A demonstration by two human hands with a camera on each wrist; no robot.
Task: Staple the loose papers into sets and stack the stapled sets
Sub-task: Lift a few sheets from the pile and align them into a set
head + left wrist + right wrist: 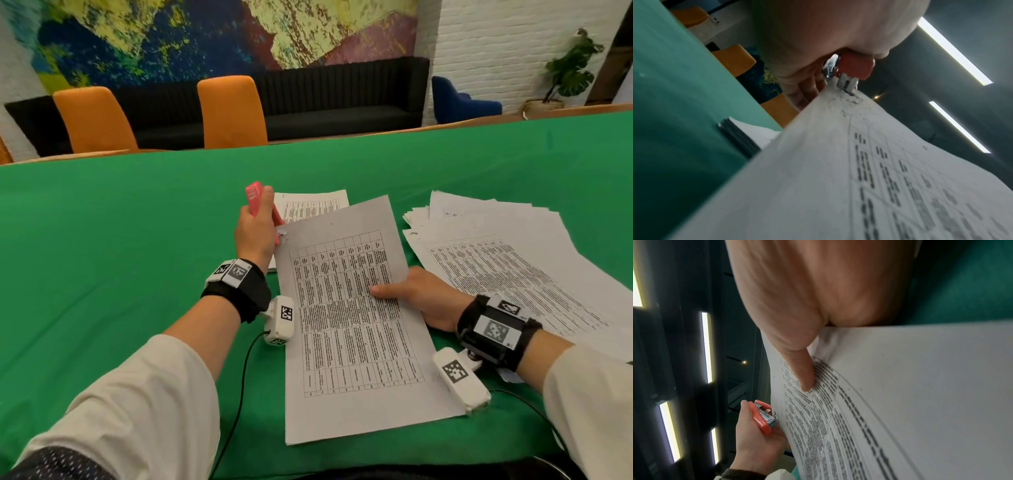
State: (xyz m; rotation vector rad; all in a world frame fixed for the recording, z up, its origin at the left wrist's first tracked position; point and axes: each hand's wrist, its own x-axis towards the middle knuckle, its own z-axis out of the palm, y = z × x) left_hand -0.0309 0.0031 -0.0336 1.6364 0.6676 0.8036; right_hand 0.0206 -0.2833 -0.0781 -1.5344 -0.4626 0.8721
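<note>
Desk (102,257): covered by a green cloth; carries every paper pile in view.
Loose papers (513,260): a wide, fanned spread on the desk's right side, printed with table grids; text too small to read.
Held paper set (346,308): printed table faces up, lifted off the desk and tilted, far left corner highest; print too blurred to read in all three views.
Stapled stack (308,204): smaller pile on the desk beyond the held set, partly hidden by it and by the left hand; layered edges show in the left wrist view (740,136).
Right hand (424,298): grips the held set at its right edge, thumb (803,373) laid flat on the printed face; the other fingers are under the sheet and out of sight.
Left hand (255,229): fingers curled round the stapler, thumb along its top.
Stapler (262,209): small, coral-pink, with a pale label on top that cannot be read; its metal mouth sits at the far left corner of the held set, and the nose touches the paper there in the left wrist view (855,69). The right wrist view (762,417) shows it lying between the left thumb and fingers, just beside the sheet's edge.
Corner marks: dark specks on the paper under the stapler nose; too blurred to identify.
Wrist bands: black straps with square black-and-white coded tags on both wrists; no readable writing.
</note>
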